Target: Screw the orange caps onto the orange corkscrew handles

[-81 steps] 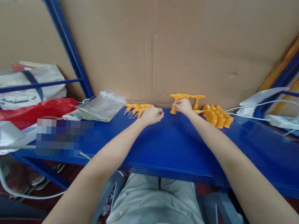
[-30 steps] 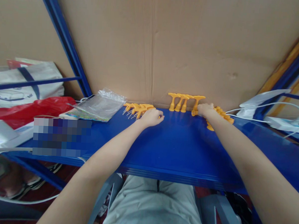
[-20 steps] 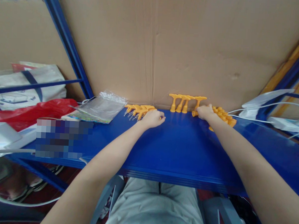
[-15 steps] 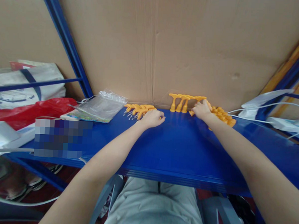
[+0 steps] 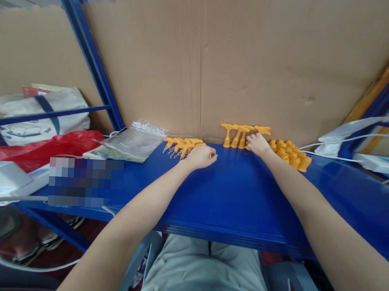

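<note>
From the room, I take the desk (image 5: 218,194) as a dial, the seated person at 6 o'clock. The left hand (image 5: 201,157) is at 11 o'clock, its grip curled narrow; whether it holds anything I cannot tell. Just beyond it, also toward 11, yellow corkscrews (image 5: 184,146) lie bunched, metal spirals showing. Three yellow T-pieces (image 5: 236,137) stand in a row near 12, before the cardboard (image 5: 250,70). The right hand (image 5: 259,144) is at 1 o'clock, fingers bent, beside a further T-handle (image 5: 262,130); its grip looks narrow, but the hand hides whether it holds that piece. Yellow sleeves (image 5: 288,154) cluster at 2 o'clock. A clear bag (image 5: 136,140) lies at 10.
</note>
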The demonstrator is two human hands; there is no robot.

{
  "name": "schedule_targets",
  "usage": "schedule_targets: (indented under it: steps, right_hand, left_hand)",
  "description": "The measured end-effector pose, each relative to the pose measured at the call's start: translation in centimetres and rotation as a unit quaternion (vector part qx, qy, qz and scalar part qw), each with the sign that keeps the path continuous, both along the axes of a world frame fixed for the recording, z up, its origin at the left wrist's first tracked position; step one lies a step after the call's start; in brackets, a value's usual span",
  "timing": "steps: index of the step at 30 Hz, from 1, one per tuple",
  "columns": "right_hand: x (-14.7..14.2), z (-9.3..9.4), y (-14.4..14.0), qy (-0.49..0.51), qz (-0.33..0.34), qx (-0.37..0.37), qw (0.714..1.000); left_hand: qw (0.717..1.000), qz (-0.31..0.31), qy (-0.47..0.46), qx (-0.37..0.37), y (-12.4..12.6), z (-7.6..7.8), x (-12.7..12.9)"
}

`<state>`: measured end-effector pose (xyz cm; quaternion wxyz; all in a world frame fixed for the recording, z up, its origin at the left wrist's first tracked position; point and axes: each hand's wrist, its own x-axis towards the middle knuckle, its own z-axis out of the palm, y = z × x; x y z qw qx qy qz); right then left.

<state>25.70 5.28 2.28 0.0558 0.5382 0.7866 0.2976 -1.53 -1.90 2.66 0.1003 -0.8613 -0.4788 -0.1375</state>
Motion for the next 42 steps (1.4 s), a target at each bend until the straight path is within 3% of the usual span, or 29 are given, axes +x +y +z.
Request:
schedule_targets:
  steps: [4, 9, 14, 20, 32, 38, 42]
  right_hand:
    - [-0.4, -0.3, 0.1, -0.038, -0.031, 0.003, 0.999]
    - [-0.4, -0.9, 0.5, -0.064, -0.019, 0.011, 0.998]
    - [0.5, -1.1, 0.9, -0.018, -0.018, 0.035, 0.999]
    - [1.6, -1.1, 1.1, 0.019, -0.003, -0.008, 1.000]
    - [1.7, -1.6, 1.6, 0.077, -0.012, -0.016, 0.997]
    - [0.6, -1.1, 0.3, 0.056, -0.069, -0.023, 0.996]
    - [0.0, -0.8, -0.4, 0.044, -0.099, -0.047, 0.993]
  left_hand:
    - [1.000, 0.003, 0.005, -0.005, -0.1, 0.1, 0.0]
    - [1.000, 0.004, 0.009, -0.009, 0.1, 0.0, 0.0]
    - [1.000, 0.004, 0.011, -0.013, 0.1, 0.0, 0.0]
    - [1.000, 0.007, 0.010, -0.020, -0.2, 0.1, 0.1]
    - [1.000, -0.015, 0.002, -0.025, 0.4, -0.3, 0.0]
    - [0.997, -0.068, 0.018, 0.018, 1.3, -1.2, -0.4]
    - [0.997, -0.079, 0.025, -0.010, 1.8, -1.9, -0.7]
